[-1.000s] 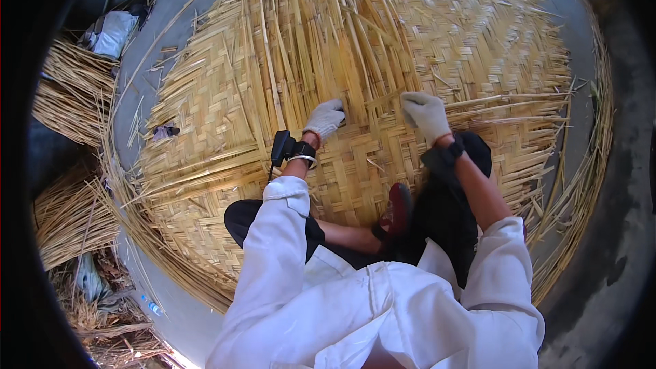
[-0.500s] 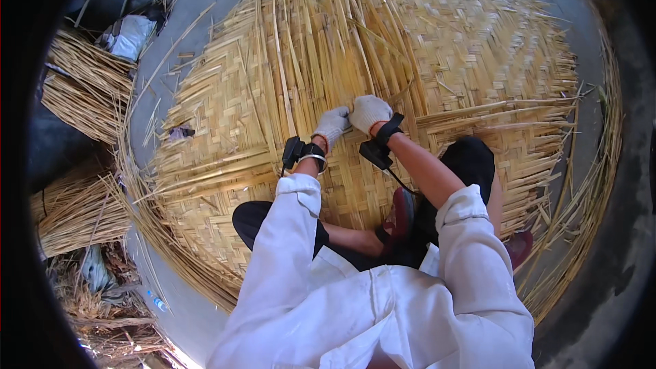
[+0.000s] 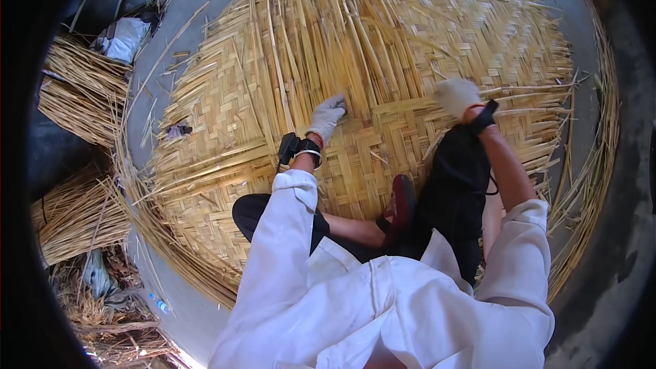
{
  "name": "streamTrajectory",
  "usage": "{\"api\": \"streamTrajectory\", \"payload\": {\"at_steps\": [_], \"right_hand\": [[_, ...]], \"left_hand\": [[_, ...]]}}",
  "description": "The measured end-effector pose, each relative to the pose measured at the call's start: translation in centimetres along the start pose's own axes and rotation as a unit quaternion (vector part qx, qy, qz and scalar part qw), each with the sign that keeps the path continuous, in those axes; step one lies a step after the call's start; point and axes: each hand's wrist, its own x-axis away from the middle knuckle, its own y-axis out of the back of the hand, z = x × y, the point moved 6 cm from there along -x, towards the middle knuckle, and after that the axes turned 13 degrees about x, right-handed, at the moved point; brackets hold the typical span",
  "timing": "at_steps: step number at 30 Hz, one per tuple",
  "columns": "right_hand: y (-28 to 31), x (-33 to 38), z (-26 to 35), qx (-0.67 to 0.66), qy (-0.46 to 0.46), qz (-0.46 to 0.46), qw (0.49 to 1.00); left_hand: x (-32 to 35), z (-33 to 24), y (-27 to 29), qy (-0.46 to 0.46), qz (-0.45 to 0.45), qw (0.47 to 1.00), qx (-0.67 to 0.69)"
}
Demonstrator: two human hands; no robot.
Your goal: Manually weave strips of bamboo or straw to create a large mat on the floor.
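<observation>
A large mat point(image 3: 232, 130) of flat, straw-coloured split-reed strips lies under me, woven in a zigzag pattern. Long loose strips point(image 3: 307, 34) run away from me over its middle. At their near ends is my left hand point(image 3: 328, 115) in a pale knitted glove, its fingers closed; what they pinch is hidden. My right hand point(image 3: 458, 97), gloved too and blurred by motion, is a closed fist above my right knee. It is over the crosswise strips point(image 3: 523, 93) on the right; I cannot make out what it holds.
Bundles of reeds point(image 3: 85, 109) lie at the left, with a white bag point(image 3: 126, 39) behind them. A small plastic bottle point(image 3: 160, 303) rests on the grey floor point(image 3: 154, 85). Long strips point(image 3: 594, 184) curve around the mat's right side. My red shoe point(image 3: 400, 205) is on the mat.
My right hand has moved away from my left hand, out to the right. The left hand stays almost where it was. My right knee has shifted slightly.
</observation>
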Motion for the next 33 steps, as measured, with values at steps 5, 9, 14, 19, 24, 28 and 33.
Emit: {"api": "streamTrajectory", "payload": {"at_steps": [5,9,14,19,24,28,33], "right_hand": [[0.5,0.1,1.3,0.002,0.035,-0.047,0.998],[-1.7,-0.5,1.9,0.013,0.052,-0.036,0.998],[1.3,5.1,-4.5,-0.011,-0.072,-0.084,0.994],[1.4,11.6,-7.2,-0.060,-0.097,-0.212,0.970],[1.9,12.4,-2.5,-0.120,-0.045,-0.431,0.893],[-1.3,10.3,-2.3,-0.259,-0.023,-0.300,0.918],[-2.0,10.1,-2.8,-0.309,-0.021,-0.311,0.899]], "left_hand": [[2.2,1.2,1.1,-0.078,-0.065,0.993,-0.053],[4.5,-0.4,-3.4,-0.267,-0.028,0.872,-0.410],[3.1,-1.8,-1.6,-0.215,0.033,0.854,-0.473],[-0.3,-2.7,-2.4,-0.059,-0.112,0.907,-0.402],[-2.9,-2.1,-1.8,0.033,-0.084,0.886,-0.454],[-3.1,-2.0,-2.6,-0.047,-0.090,0.862,-0.497],[-2.3,-0.4,-1.2,-0.003,-0.133,0.947,-0.293]]}}
